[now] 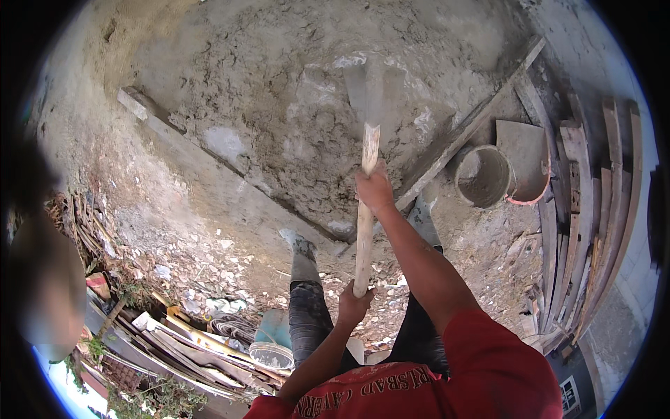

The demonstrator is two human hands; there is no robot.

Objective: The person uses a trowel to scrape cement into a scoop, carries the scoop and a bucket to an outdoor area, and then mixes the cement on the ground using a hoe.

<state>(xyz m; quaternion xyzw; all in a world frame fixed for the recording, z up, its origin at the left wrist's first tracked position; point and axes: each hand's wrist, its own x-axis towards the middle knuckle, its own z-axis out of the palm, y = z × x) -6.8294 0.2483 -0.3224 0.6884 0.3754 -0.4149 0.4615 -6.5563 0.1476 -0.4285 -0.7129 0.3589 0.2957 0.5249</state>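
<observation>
A long wooden-handled hoe (369, 143) reaches away from me, its wide blade resting in wet grey mortar (279, 119). My left hand (356, 305) is closed around the butt end of the handle, close to my body. Farther up, my right hand (375, 187) grips the shaft about midway. Mortar coats the far part of the handle and hides some of the blade's edge. Two planks on edge, a left board (230, 174) and a right board (474, 122), meet in a V just in front of my feet and border the mortar.
To the right stand a mortar-smeared bucket (483, 174) and a curved, orange-rimmed container (525, 157) beside stacked long planks (579, 209). At lower left, a pale blue bucket (272, 342) sits by scrap wood (188, 342). Rubble (202, 262) covers the ground around my boots.
</observation>
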